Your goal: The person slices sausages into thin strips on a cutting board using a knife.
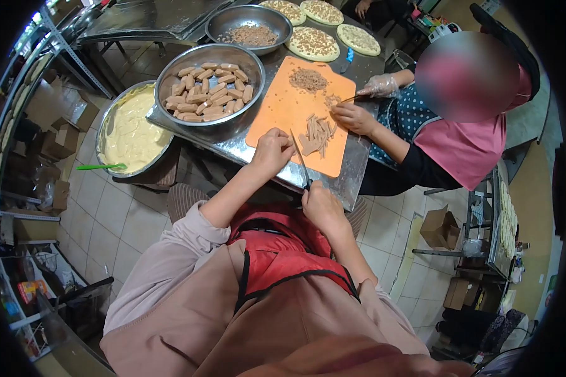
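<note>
My right hand [321, 205] is wrapped round the black handle of a knife [300, 157], whose blade points away from me over the near edge of an orange cutting board [277, 103]. My left hand [274, 152] is closed, fingertips pinched beside the blade's tip, at the board's left near corner. What those fingers hold, if anything, is hidden. Just beyond the blade lies a pile of sausage strips [319, 133]. Farther up the board sits a heap of chopped sausage [308, 80]. Across the board's right side, a co-worker's bare hand [352, 118] and gloved hand [382, 85] work with another knife.
On the metal table [355, 169] stand a steel bowl of sausages [209, 118] and a bowl of chopped bits [248, 28]. Several topped dough rounds [312, 43] lie behind. A tub of pale yellow batter [135, 129] with a green spatula [100, 166] is at the left.
</note>
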A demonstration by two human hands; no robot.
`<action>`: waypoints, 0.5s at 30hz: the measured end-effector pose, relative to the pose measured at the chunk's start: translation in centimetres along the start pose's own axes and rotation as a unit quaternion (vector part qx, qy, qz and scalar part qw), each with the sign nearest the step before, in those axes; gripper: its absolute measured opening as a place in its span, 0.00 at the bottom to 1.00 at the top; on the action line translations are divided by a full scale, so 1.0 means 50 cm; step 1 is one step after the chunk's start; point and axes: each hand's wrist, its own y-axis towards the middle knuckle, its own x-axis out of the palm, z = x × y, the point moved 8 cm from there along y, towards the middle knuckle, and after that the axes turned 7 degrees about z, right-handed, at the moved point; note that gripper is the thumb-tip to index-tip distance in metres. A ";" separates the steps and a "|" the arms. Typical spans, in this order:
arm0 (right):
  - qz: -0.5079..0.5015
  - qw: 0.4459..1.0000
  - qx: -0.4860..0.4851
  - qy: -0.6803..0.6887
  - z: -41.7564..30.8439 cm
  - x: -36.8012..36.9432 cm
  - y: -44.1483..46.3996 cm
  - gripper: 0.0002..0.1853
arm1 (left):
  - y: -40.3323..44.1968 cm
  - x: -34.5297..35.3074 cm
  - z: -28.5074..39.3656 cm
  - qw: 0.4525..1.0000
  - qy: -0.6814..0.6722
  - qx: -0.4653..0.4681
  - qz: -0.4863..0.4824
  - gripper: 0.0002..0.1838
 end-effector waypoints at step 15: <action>-0.015 0.999 0.043 0.024 0.019 -0.011 0.010 0.21 | 0.014 0.010 -0.016 0.988 0.065 -0.075 -0.118 0.12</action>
